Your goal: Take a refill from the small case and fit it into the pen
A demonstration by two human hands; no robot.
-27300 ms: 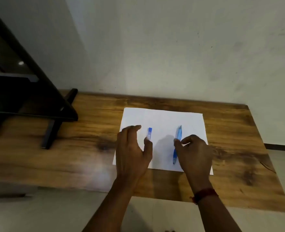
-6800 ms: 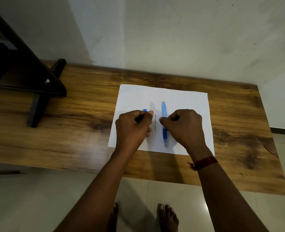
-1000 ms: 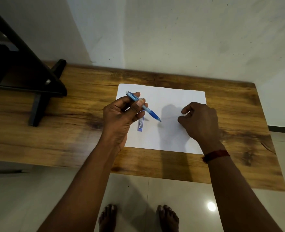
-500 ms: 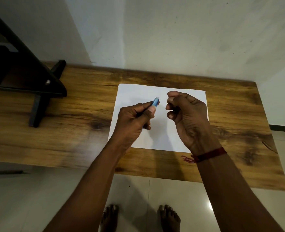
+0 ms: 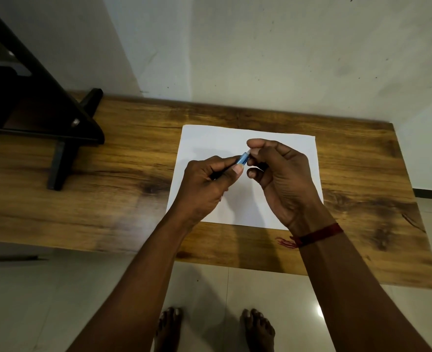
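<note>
Held the blue pen (image 5: pixel 243 158) tight in the left hand (image 5: pixel 206 185), up over the white paper (image 5: pixel 298 158), likely to keep it steady. Pinched its tip end with the right hand (image 5: pixel 277 174), fingers curled around it. Stood at the wooden table (image 5: pixel 133 158).

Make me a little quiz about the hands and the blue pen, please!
1. True or false: the pen lies flat on the paper.
2. Which hand grips the pen's barrel? A) left B) right
3. What is tied round the right wrist?

Key:
1. False. Both hands hold it above the paper.
2. A. The left hand grips the barrel; the right hand pinches at the pen's end.
3. A red thread.
</note>
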